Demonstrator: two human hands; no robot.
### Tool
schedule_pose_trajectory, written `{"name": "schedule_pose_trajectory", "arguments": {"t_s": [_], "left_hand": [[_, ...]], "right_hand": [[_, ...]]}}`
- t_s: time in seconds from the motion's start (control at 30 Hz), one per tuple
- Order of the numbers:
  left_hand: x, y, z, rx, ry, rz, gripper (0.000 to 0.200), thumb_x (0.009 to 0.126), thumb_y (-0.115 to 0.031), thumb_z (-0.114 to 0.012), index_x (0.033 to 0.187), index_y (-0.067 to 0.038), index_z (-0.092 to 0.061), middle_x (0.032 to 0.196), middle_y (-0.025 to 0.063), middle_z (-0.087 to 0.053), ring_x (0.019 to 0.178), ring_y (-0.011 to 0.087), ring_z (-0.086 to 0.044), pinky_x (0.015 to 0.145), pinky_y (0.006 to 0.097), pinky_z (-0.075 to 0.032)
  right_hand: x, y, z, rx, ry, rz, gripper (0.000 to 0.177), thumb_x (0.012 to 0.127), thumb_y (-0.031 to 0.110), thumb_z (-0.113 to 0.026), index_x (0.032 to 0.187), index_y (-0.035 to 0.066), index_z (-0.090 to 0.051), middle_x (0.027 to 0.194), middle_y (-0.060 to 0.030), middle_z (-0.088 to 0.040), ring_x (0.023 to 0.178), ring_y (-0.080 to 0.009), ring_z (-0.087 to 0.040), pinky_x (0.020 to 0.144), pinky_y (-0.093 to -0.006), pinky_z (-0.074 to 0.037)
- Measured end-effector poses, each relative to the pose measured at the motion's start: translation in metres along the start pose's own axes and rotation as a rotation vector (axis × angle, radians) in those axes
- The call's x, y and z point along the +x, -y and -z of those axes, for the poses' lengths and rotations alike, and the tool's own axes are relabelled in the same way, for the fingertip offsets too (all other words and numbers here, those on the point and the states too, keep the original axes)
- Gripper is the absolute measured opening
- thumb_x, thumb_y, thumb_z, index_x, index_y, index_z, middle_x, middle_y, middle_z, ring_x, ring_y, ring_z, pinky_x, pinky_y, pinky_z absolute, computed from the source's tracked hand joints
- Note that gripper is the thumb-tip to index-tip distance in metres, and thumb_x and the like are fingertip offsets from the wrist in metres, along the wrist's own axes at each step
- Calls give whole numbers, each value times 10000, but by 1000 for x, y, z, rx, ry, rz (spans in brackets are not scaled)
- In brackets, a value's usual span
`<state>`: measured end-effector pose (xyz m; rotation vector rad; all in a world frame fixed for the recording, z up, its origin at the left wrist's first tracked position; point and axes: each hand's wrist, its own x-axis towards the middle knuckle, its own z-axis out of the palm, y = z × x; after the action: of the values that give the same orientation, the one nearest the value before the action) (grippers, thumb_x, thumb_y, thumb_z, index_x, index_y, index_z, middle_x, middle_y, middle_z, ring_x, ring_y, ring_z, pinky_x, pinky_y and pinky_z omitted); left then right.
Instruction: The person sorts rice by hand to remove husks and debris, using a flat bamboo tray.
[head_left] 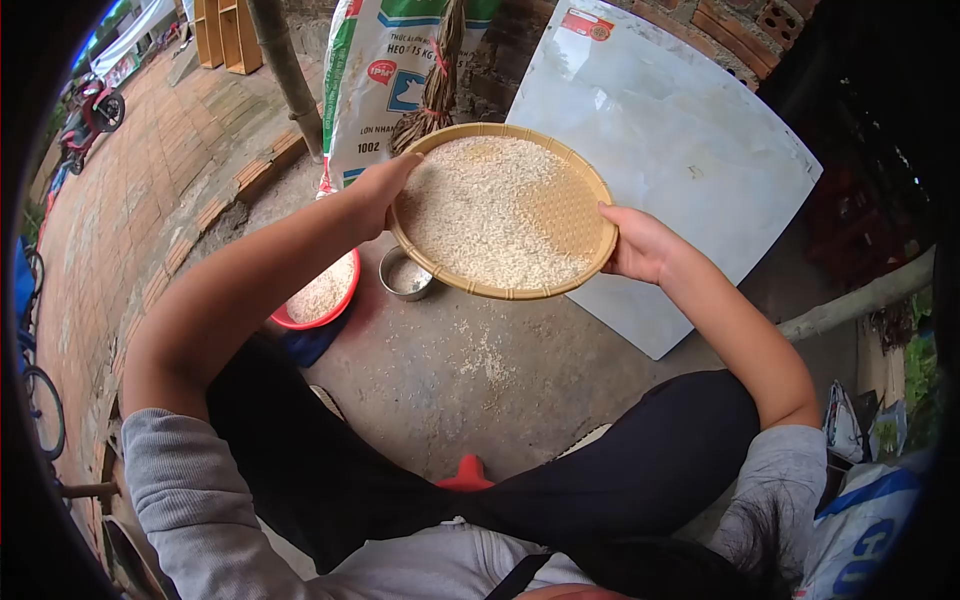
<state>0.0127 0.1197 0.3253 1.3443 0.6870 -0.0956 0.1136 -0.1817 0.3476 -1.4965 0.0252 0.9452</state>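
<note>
A round woven winnowing basket is held up in front of me, above the concrete floor. White rice grains cover most of its bottom, with bare weave showing toward the right. My left hand is closed around the basket's left rim. On the opposite rim my right hand grips with the thumb on top. Below and left of the basket stand a red basin of rice and a small metal bowl with some grains inside.
Spilled grains lie on the concrete between my feet. A feed sack with a bundle of dry stalks stands behind the basket. A large pale panel leans at the right. A red motorbike is far left.
</note>
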Motion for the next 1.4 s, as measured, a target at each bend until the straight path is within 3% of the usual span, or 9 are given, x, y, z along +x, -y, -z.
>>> {"name": "schedule_pose_trajectory", "arguments": {"t_s": [0.17,0.3,0.43,0.57,0.67,0.93,1.13,1.27,1.4], "left_hand": [[-15,21,-30,69,-211,-20,435,880,-373,-519,1137,-22,-513,863,112,-554,661,207,-564,575,348,-487],[-34,17,-42,117,-102,29,484,874,-397,-563,1200,-43,-510,1026,99,-579,829,211,-622,708,365,-541],[21,1,20,-104,-65,36,462,942,-424,-379,1190,-55,-505,1067,151,-609,926,277,-644,835,453,-512],[-7,14,-9,-167,-148,-20,481,947,-431,-364,1221,-57,-490,1139,143,-585,1015,271,-614,884,446,-480],[-33,23,-37,51,-138,40,414,940,-386,-433,1178,-55,-508,1064,113,-598,912,235,-627,791,421,-518],[-11,8,1,-4,-215,7,367,930,-298,-454,1121,13,-499,919,115,-593,782,247,-649,696,414,-547],[-50,16,-34,170,-142,-21,364,927,-370,-461,1027,-32,-550,863,100,-577,626,197,-554,555,335,-477],[-33,-3,-2,-44,-231,-79,323,934,-339,-446,1007,-39,-539,798,72,-538,613,188,-549,526,346,-434],[-40,15,-16,69,-202,-48,278,924,-334,-438,996,-81,-528,722,42,-493,557,153,-453,498,322,-382]], "right_hand": [[42,0,34,30,68,53,419,995,212,-280,1313,-36,-394,1260,-189,-537,1126,-288,-566,967,-450,-456],[38,2,30,173,-43,-24,421,992,231,-286,1307,-24,-401,1253,-176,-542,1138,-273,-558,964,-450,-457],[-1,9,-11,-15,76,62,434,999,284,-312,1301,-12,-408,1255,-145,-545,1118,-245,-571,948,-422,-474],[5,13,1,-72,139,25,440,1003,290,-299,1309,-9,-400,1246,-145,-553,1081,-245,-595,941,-414,-482],[45,1,39,240,93,-59,438,1003,257,-278,1302,-35,-412,1276,-183,-530,1103,-266,-586,953,-443,-469],[-6,13,-9,-45,128,10,415,1010,279,-281,1269,6,-458,1225,-143,-570,1086,-226,-593,921,-415,-493],[25,2,21,81,-23,-38,377,1012,257,-289,1260,39,-471,1182,-120,-594,1040,-215,-615,899,-391,-513],[5,3,-7,-89,146,-13,408,1021,299,-266,1288,33,-421,1192,-110,-579,1058,-220,-607,883,-425,-521],[34,8,25,32,148,60,425,1020,293,-267,1324,31,-407,1256,-141,-541,1106,-234,-577,928,-396,-495]]}}
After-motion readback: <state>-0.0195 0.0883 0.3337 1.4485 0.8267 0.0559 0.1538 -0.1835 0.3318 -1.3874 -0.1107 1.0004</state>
